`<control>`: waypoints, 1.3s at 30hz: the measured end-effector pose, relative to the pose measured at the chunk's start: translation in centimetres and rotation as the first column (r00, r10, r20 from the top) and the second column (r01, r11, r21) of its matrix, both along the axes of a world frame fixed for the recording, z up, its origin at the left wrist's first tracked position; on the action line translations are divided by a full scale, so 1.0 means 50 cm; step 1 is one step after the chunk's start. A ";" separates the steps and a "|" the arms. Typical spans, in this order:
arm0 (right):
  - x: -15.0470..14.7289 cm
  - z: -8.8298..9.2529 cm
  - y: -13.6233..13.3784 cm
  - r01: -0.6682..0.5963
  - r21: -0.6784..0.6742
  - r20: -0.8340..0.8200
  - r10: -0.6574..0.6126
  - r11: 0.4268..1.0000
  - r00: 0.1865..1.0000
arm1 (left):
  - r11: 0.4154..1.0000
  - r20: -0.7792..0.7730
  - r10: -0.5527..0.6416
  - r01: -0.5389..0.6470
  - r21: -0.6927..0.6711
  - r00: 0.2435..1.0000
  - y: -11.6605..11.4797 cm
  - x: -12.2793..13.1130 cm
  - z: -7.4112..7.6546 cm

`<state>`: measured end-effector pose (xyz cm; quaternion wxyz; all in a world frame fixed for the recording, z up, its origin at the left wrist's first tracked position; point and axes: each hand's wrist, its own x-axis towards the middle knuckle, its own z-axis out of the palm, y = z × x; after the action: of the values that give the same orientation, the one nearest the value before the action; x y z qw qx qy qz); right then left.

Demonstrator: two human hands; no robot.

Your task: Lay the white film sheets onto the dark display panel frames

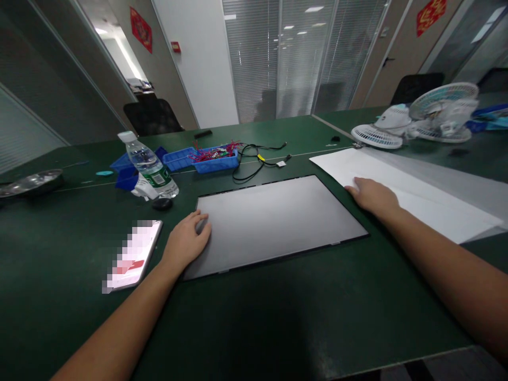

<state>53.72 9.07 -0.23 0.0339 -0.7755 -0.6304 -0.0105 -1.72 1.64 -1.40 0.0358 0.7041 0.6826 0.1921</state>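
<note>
A flat grey-white panel with a thin black frame, like the back layer of a display screen, lies on the table in front of me. My left hand rests on its left edge, fingers apart and thumb over the surface. To the right, my right hand is at the near-left edge of large white sheets. Its thumb points left and the other fingers look curled at the sheet's edge, partly hidden by the back of the hand. A translucent sheet shows behind the white one.
On the green table are a phone, a water bottle, a black mouse, blue trays with red wires and small boards, a black cable and white fans. A metal dish sits far left.
</note>
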 end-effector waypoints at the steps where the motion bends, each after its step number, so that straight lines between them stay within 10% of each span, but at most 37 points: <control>1: -0.002 0.001 -0.001 0.003 -0.002 -0.005 -0.003 1.000 1.000 | 1.000 0.006 -0.001 0.001 0.003 1.000 0.000 0.000 -0.001; 9: -0.030 0.027 -0.026 0.072 0.121 0.000 -0.073 0.990 0.997 | 1.000 -0.001 -0.002 0.002 -0.014 1.000 -0.002 0.000 0.003; 14: -0.046 0.041 -0.044 -0.127 0.270 0.008 0.130 0.955 0.992 | 1.000 -0.009 -0.018 0.018 -0.008 1.000 0.001 -0.004 -0.003; 18: -0.079 0.028 -0.056 -0.649 0.404 0.007 0.707 0.645 0.707 | 0.997 -0.033 -0.071 0.072 0.015 0.997 0.003 -0.007 -0.012; 22: -0.142 0.009 -0.082 -0.852 0.393 -0.048 0.933 0.346 0.357 | 0.994 -0.056 -0.107 0.108 0.017 0.993 0.006 -0.011 -0.025; 28: -0.221 -0.012 -0.121 -0.937 0.284 -0.162 0.974 0.203 0.162 | 0.992 0.039 -0.111 0.109 0.056 0.993 0.014 -0.024 -0.043; 33: -0.209 -0.010 -0.107 -0.889 0.374 -0.117 0.965 0.263 0.236 | 0.994 -0.019 -0.106 0.106 0.003 0.994 0.014 -0.023 -0.043; 39: -0.088 -0.004 -0.037 -0.480 0.371 -0.110 0.551 0.795 0.827 | 0.996 -0.022 -0.087 0.087 -0.006 0.996 0.016 -0.023 -0.041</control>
<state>49.33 7.21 -0.41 0.2309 -0.5527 -0.8005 -0.0223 -2.86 2.43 -3.46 0.0382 0.7352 0.6521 0.1808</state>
